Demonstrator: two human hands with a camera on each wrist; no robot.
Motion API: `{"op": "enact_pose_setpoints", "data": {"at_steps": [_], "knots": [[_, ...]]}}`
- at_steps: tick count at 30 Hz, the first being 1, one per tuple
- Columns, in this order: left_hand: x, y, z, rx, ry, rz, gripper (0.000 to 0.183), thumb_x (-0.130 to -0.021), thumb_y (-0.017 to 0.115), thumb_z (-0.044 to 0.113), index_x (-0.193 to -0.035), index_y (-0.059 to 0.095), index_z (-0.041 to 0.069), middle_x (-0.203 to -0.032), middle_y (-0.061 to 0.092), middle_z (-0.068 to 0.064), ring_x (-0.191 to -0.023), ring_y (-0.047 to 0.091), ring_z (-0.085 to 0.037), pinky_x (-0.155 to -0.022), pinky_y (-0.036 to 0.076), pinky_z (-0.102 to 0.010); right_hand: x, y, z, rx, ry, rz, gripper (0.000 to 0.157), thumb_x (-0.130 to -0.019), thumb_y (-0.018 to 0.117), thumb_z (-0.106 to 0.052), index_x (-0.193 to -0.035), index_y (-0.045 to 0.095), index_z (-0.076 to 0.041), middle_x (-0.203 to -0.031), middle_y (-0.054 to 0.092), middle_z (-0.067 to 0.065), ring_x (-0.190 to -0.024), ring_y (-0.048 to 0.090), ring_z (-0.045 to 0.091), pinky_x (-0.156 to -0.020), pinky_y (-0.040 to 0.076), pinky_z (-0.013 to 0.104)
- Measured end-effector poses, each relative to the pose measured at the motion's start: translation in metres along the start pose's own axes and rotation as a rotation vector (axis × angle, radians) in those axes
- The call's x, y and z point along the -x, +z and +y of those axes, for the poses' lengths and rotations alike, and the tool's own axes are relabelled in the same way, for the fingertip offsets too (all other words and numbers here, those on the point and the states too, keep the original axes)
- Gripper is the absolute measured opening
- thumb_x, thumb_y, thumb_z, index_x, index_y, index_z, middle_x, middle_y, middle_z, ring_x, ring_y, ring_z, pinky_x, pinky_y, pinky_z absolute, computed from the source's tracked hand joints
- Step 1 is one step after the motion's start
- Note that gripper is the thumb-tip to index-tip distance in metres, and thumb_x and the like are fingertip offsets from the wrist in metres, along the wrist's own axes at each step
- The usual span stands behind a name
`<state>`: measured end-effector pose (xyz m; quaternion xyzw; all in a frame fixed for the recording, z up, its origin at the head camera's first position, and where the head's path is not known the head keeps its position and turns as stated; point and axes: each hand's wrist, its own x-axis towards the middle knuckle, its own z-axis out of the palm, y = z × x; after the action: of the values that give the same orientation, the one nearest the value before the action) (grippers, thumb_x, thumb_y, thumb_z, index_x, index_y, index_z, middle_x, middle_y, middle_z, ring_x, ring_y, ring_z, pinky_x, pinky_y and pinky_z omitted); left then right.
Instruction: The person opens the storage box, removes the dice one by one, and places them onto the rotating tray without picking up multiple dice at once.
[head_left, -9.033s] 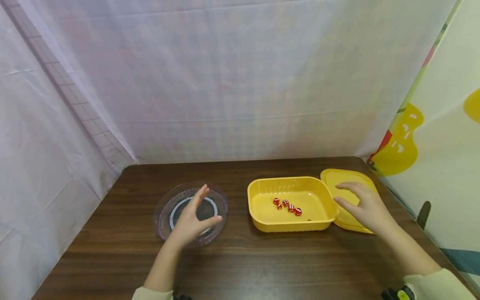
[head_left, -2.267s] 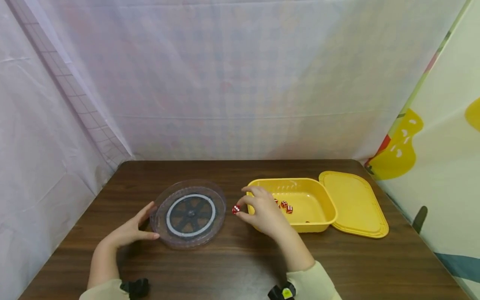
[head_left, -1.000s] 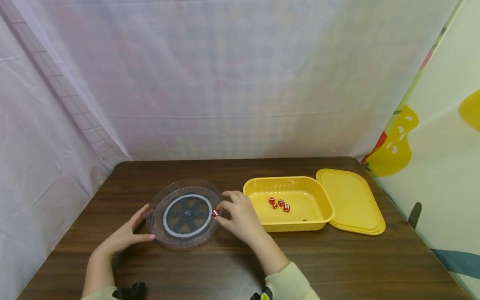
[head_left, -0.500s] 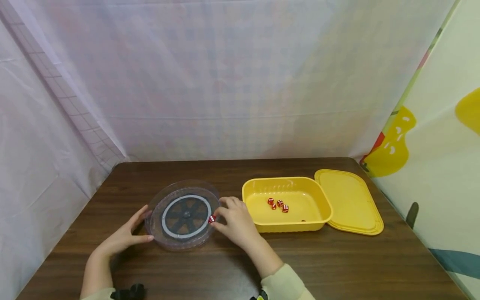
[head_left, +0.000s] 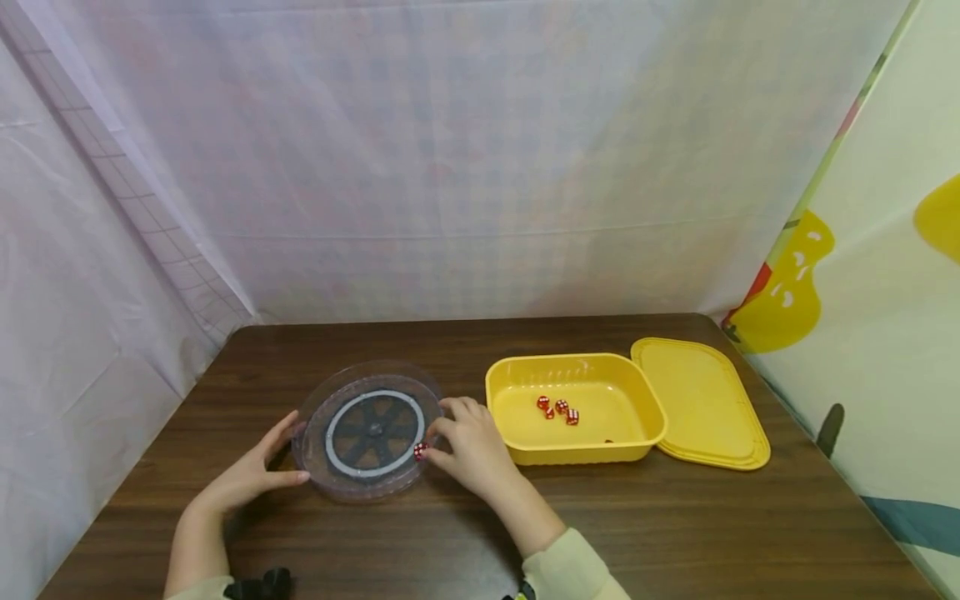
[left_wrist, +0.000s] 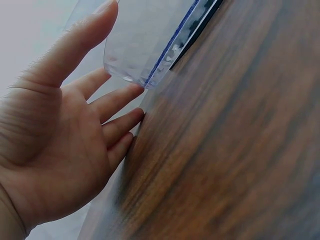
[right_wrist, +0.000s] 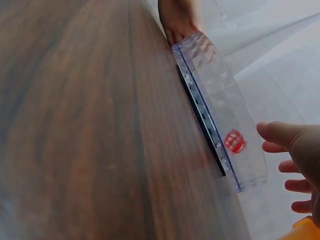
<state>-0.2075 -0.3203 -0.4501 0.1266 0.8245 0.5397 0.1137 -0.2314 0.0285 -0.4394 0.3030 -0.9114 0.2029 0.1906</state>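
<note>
A clear round plastic tray (head_left: 311, 467), with a pale ring and dark spokes showing through it, sits on the table's left side. My left hand (head_left: 243, 479) touches its left side, fingers and thumb fairly straight, as the left wrist view of the hand (left_wrist: 60, 135) shows. At the tray's right rim is my right hand (head_left: 472, 446), fingers spread and relaxed. A red die (head_left: 420, 451) lies just below its fingertips; in the right wrist view the die (right_wrist: 235, 141) appears through the clear wall, apart from the thumb (right_wrist: 280, 132).
Right of the tray stands a yellow rectangular container (head_left: 585, 454) with several red dice (head_left: 562, 407) inside. A flat yellow lid (head_left: 705, 400) lies against its right side. White curtains (head_left: 450, 167) hang behind the brown table (head_left: 637, 533).
My right hand has carried a die from the yellow container to the clear tray and let go; the die now sits lower, inside the rim. The left hand has stayed at the tray lately.
</note>
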Motion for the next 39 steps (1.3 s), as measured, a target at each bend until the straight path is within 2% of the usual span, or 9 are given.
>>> {"op": "enact_pose_setpoints", "data": {"at_steps": [7, 15, 23, 34, 39], "knots": [[0.0, 0.0, 0.001, -0.01, 0.009, -0.002, 0.099, -0.084, 0.072, 0.008, -0.153, 0.001, 0.004, -0.152, 0.012, -0.033, -0.137, 0.0, -0.052, -0.099, 0.002, -0.074, -0.002, -0.004, -0.001, -0.001, -0.011, -0.008, 0.021, -0.08, 0.077, -0.036, -0.091, 0.072, -0.02, -0.123, 0.058, 0.008, -0.116, 0.049, 0.027, -0.1, 0.037, 0.044], [0.0, 0.0, -0.002, -0.015, -0.012, 0.007, 0.1, -0.084, 0.073, 0.011, -0.153, 0.001, 0.004, -0.153, 0.011, -0.031, -0.138, -0.001, -0.051, -0.099, 0.0, -0.074, -0.004, -0.017, -0.001, -0.008, -0.028, -0.024, 0.021, -0.08, 0.077, -0.035, -0.093, 0.072, -0.018, -0.121, 0.058, 0.008, -0.116, 0.048, 0.028, -0.099, 0.037, 0.045], [-0.001, 0.0, 0.0, -0.014, -0.006, 0.008, 0.1, -0.084, 0.073, 0.01, -0.153, 0.001, 0.005, -0.152, 0.012, -0.032, -0.138, 0.0, -0.051, -0.1, 0.001, -0.073, -0.007, -0.03, 0.0, -0.032, -0.033, -0.008, 0.022, -0.08, 0.078, -0.032, -0.094, 0.072, -0.016, -0.122, 0.058, 0.01, -0.117, 0.048, 0.03, -0.101, 0.035, 0.047], [-0.001, 0.001, 0.005, -0.022, -0.007, 0.013, 0.1, -0.083, 0.073, 0.009, -0.153, 0.002, 0.004, -0.151, 0.014, -0.032, -0.138, 0.001, -0.051, -0.1, 0.003, -0.073, -0.008, -0.048, 0.007, -0.021, -0.031, 0.002, 0.023, -0.08, 0.079, -0.031, -0.095, 0.072, -0.017, -0.123, 0.059, 0.01, -0.118, 0.048, 0.029, -0.103, 0.034, 0.046], [-0.001, 0.0, 0.004, -0.029, -0.012, 0.016, 0.1, -0.083, 0.073, 0.009, -0.153, 0.002, 0.004, -0.152, 0.015, -0.032, -0.138, 0.0, -0.051, -0.099, 0.002, -0.074, -0.007, -0.053, 0.01, -0.018, -0.014, -0.024, 0.022, -0.081, 0.078, -0.032, -0.096, 0.072, -0.017, -0.123, 0.059, 0.01, -0.119, 0.048, 0.03, -0.103, 0.033, 0.048]]}}
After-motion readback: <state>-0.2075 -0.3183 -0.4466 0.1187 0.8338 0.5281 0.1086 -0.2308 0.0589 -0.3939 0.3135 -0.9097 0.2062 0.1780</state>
